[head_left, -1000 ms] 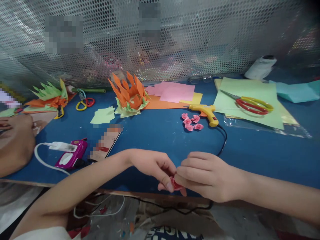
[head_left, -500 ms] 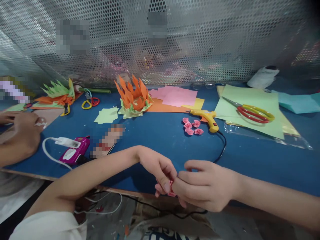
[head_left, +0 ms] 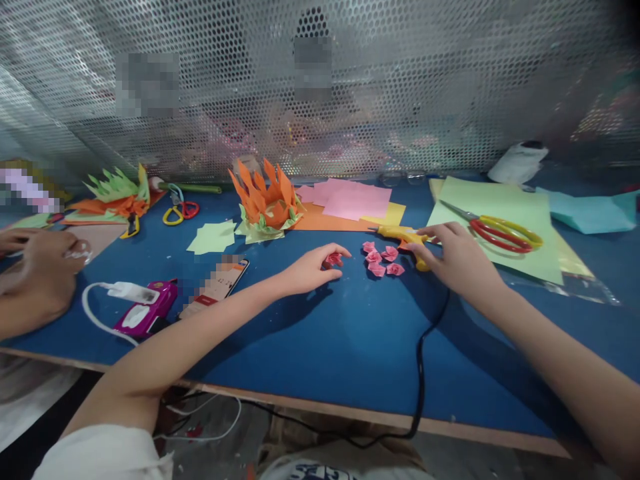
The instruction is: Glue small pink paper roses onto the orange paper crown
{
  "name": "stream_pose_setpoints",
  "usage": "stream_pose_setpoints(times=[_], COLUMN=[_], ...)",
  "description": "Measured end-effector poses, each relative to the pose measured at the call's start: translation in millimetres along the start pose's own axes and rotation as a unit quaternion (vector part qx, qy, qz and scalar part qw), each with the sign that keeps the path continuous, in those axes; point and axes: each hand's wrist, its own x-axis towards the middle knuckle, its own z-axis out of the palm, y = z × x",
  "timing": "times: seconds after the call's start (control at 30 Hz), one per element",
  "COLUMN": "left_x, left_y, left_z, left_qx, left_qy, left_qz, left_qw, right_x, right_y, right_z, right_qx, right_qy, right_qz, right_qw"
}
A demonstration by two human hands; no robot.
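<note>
My left hand is closed on a small folded pink paper flower, held between thumb and fingers above the blue table. To the right of it lie several similar pink paper flowers in a loose cluster. My right hand is on the yellow glue gun, fingers over its back end and thumb against the handle. The gun's nozzle points left. Its black cord runs down over the front table edge. My palm and fingers partly cover the gun's rear.
Orange and green paper petals stand at the back, beside pink sheets. Scissors rest on green paper at the right. A phone and a purple power strip lie left. A co-worker's hands are at far left.
My hands have parted from near the front edge. The left moved up and forward with the pink flower; the right went forward and right and took hold of the glue gun.
</note>
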Motion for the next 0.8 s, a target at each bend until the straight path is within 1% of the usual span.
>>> stream_pose_setpoints(times=[0.07,0.17,0.27,0.33,0.43,0.5,0.53,0.6,0.63,0.7,0.77,0.8], left_x=[8,16,20,22,28,31,32,32,32,28,21,18], left_y=[-6,-10,-7,-5,-5,-5,-5,-4,-4,-4,-6,-8], left_z=[3.3,6.6,8.2,10.1,13.7,12.5,8.9,-6.2,-18.0,-47.7,-79.7,-93.9], left_qx=[0.017,0.012,0.031,0.061,0.089,0.102,0.114,0.176,0.228,0.349,0.433,0.462], left_qy=[0.02,0.015,0.044,0.064,0.051,0.038,0.032,0.038,0.056,0.142,0.22,0.254], left_qz=[0.003,0.0,-0.015,-0.009,0.013,0.019,0.024,0.04,0.051,0.034,-0.028,-0.068], left_qw=[1.0,1.0,0.998,0.996,0.995,0.994,0.993,0.983,0.971,0.926,0.873,0.847], right_x=[0,1,5,8,10,9,9,7,7,6,4,3], right_y=[11,12,9,10,15,17,16,14,12,11,13,14], right_z=[9,16,13,8,-2,-9,-12,-16,-17,-14,-8,-4], right_qx=[0.021,0.053,0.076,0.09,0.113,0.13,0.137,0.152,0.169,0.232,0.306,0.327], right_qy=[-0.043,-0.081,-0.098,-0.131,-0.177,-0.188,-0.189,-0.191,-0.187,-0.177,-0.15,-0.13], right_qz=[0.064,0.144,0.223,0.277,0.313,0.32,0.324,0.332,0.336,0.336,0.334,0.324], right_qw=[0.997,0.985,0.967,0.948,0.926,0.92,0.917,0.911,0.908,0.896,0.879,0.878])
